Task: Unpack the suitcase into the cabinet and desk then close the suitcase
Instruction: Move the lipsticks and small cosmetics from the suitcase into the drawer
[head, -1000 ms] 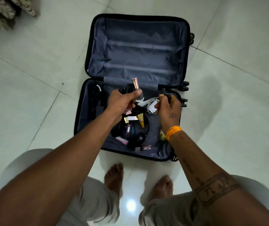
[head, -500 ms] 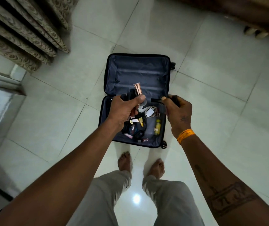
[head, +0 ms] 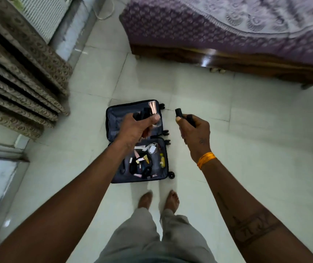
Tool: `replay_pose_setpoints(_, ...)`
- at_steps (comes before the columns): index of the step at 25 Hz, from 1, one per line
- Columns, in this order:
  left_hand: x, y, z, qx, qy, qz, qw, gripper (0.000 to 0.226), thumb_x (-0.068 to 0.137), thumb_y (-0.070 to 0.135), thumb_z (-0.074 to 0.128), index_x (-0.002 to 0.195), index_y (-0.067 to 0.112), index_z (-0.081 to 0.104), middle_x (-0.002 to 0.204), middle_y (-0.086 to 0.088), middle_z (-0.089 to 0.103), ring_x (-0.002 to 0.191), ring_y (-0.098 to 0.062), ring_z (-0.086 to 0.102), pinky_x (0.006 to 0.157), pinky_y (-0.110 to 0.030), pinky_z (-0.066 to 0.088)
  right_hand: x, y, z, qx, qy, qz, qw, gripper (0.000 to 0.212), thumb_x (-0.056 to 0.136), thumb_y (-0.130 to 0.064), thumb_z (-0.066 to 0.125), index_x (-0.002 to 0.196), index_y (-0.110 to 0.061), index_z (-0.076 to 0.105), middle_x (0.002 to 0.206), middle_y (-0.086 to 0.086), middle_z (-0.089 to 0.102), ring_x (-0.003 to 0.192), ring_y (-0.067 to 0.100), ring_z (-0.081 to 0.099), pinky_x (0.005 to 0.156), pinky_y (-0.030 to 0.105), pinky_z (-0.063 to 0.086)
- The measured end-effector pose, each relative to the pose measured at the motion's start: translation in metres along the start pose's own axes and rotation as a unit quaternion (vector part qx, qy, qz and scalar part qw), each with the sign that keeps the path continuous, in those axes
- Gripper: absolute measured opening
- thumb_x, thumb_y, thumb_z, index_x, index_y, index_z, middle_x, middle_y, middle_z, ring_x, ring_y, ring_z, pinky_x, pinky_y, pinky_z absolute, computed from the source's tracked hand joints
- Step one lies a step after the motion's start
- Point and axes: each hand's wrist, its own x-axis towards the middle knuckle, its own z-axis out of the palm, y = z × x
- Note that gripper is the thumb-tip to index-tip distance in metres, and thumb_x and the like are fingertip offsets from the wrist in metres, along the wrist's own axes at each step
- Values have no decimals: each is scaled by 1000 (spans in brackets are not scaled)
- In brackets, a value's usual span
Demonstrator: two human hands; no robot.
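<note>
Suitcase [head: 114, 118] open below, left hand [head: 136, 128] gripping bottles [head: 153, 108], right hand [head: 193, 130] gripping black tube [head: 178, 112]

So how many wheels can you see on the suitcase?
4 wheels: one at the lid's far corner, two by the hinge, one at the near corner. Others may be hidden.

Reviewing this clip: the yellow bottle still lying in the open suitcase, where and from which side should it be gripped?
Pinch the yellow bottle across its middle, coming straight down from above. It lies flat near the right wall of the suitcase, its long axis running along that wall, with bare lining on its left for a finger. Both hands are already full.
</note>
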Motion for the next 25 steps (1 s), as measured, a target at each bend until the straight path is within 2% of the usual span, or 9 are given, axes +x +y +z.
replay_pose_setpoints(2, -22, 13, 26, 15, -36, 2, 999, 26, 81, 30, 88, 73, 13, 70, 59, -2, 64, 50, -16, 56, 52, -28, 47, -28, -11, -28, 13, 49, -13, 999, 24, 92, -21, 75, 83, 1, 70, 58, 3, 48, 56, 16, 42, 51, 25, 36)
replay_pose_setpoints(4, -36, 17, 49, 39, -79, 11, 996, 24, 81, 29, 89, 67, 20, 72, 59, -4, 64, 49, -17, 55, 50, -28, 46, -55, -15, -52, 23, 103, -8, 994, 15, 91, -20, 78, 86, -6, 75, 56, -4, 52, 54, 12, 45, 50, 24, 39)
replay_pose_setpoints(6, -49, 22, 78, 55, -151, 28, 987, 26, 80, 30, 89, 64, 21, 72, 60, -10, 62, 49, -21, 54, 49, -29, 44, -87, -18, -80, 37, 174, -11, 984, 10, 89, -21, 81, 88, -13, 75, 59, -9, 57, 54, 7, 49, 49, 20, 42)
replay_pose_setpoints(8, -63, 26, 112, 91, -225, 40, 969, 27, 80, 33, 89, 66, 19, 72, 61, -12, 63, 51, -24, 55, 50, -30, 41, -120, -18, -109, 58, 253, -11, 966, 16, 88, -20, 83, 89, -8, 72, 62, -5, 58, 53, 5, 49, 48, 18, 43)
replay_pose_setpoints(12, -113, 27, 191, 156, -366, 69, 915, 30, 85, 36, 85, 75, 12, 70, 63, -10, 63, 56, -23, 57, 45, -24, 31, -194, -9, -169, 86, 388, -19, 917, 26, 87, -19, 82, 86, 1, 67, 62, -2, 54, 52, 5, 47, 48, 17, 42)
replay_pose_setpoints(18, -245, 9, 329, 201, -536, 105, 813, 28, 85, 34, 84, 75, 11, 71, 64, -8, 62, 54, -22, 58, 44, -22, 31, -321, 11, -281, 116, 557, -36, 821, 25, 89, -21, 80, 86, 0, 67, 63, 0, 55, 53, 7, 47, 47, 18, 41)
replay_pose_setpoints(25, -423, -55, 490, 222, -639, 114, 728, 22, 86, 27, 85, 74, 14, 72, 64, -6, 64, 53, -20, 58, 40, -18, 37, -465, 56, -428, 138, 677, -57, 721, 23, 92, -20, 77, 84, 0, 67, 60, 4, 58, 52, 10, 50, 47, 18, 41)
